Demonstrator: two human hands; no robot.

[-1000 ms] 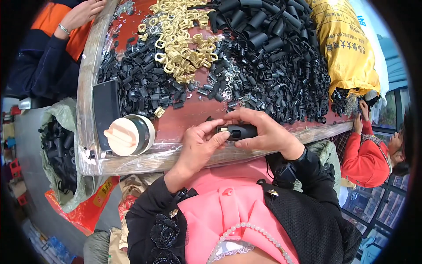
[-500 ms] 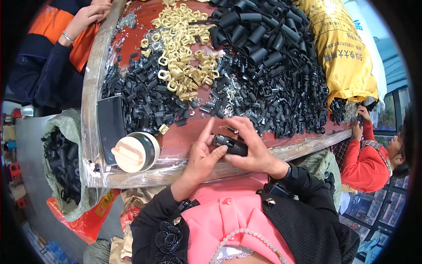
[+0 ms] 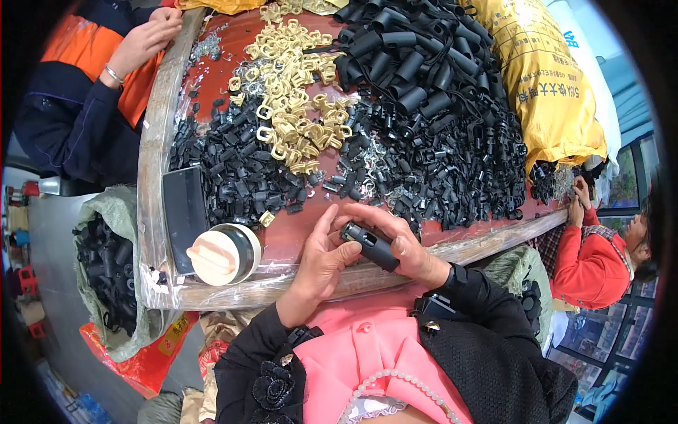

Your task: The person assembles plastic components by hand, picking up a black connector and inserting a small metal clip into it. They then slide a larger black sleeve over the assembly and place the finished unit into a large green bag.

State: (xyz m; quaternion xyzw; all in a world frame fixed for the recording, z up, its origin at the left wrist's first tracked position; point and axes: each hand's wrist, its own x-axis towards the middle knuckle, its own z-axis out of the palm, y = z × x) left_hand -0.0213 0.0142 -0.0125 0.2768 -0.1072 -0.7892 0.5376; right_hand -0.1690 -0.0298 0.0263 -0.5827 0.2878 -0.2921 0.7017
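Note:
Above the near edge of the table I hold a black plastic tube (image 3: 379, 253) with a slot cut in its side. My right hand (image 3: 413, 258) is closed round its lower right end, fingers arching over the top. At the upper left end, the thumb of my left hand (image 3: 321, 261) presses on the tube while the other fingers stretch up beside it. Just beyond my hands are heaps of small black plastic parts (image 3: 247, 169) and gold-coloured buckle-like pieces (image 3: 304, 127). Whether a small part sits inside the tube is hidden.
A lidded jar (image 3: 224, 254) stands at the near left corner by a flat black slab (image 3: 185, 219). Black tubes (image 3: 409, 67) pile up far right, beside a yellow sack (image 3: 554, 92). Two people work at the table's sides. An open sack (image 3: 106, 261) stands at left.
The tube has turned to a steeper slant, and its slot shows more plainly. A small dark piece seen by my right fingers is no longer visible. My right hand has shifted slightly down.

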